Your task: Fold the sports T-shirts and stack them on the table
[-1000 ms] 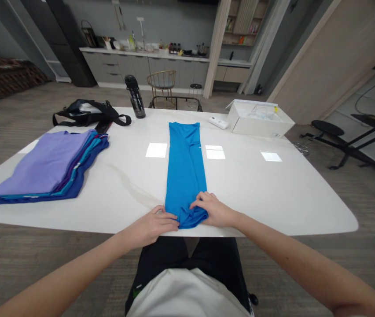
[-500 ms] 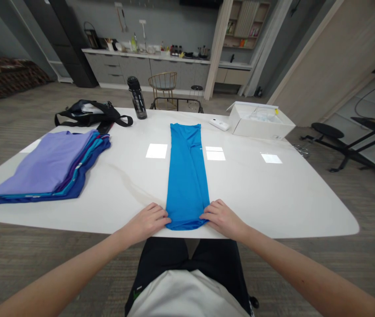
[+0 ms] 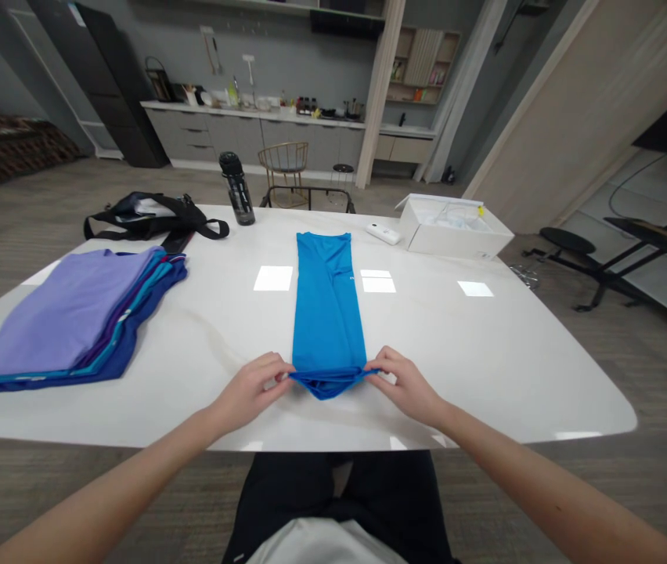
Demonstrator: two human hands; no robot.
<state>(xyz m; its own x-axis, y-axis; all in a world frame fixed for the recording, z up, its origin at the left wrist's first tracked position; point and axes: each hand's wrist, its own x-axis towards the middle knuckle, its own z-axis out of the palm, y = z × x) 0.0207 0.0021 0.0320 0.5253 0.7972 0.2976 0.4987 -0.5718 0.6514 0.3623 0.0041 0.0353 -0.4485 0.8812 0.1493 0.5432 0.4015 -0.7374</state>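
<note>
From my end I see the garment (image 3: 325, 313) on the table (image 3: 474, 368), its near end between the left hand (image 3: 254, 388) and right hand (image 3: 404, 388); left lies the clothes stack (image 3: 57, 313), behind it the bag (image 3: 154, 217), then the bottle (image 3: 238, 192); the box (image 3: 451, 235) sits far right.

There are two hands (image 3: 253, 390) (image 3: 409, 388), one blue garment (image 3: 327, 313), one clothes pile (image 3: 69, 313), one bag (image 3: 160, 222), one bottle (image 3: 238, 194), one box (image 3: 448, 237), one table (image 3: 486, 360).

Left grip (image 3: 250, 392) and right grip (image 3: 409, 388) are apparently pinched — both forearms (image 3: 160, 462) slant inward.
</note>
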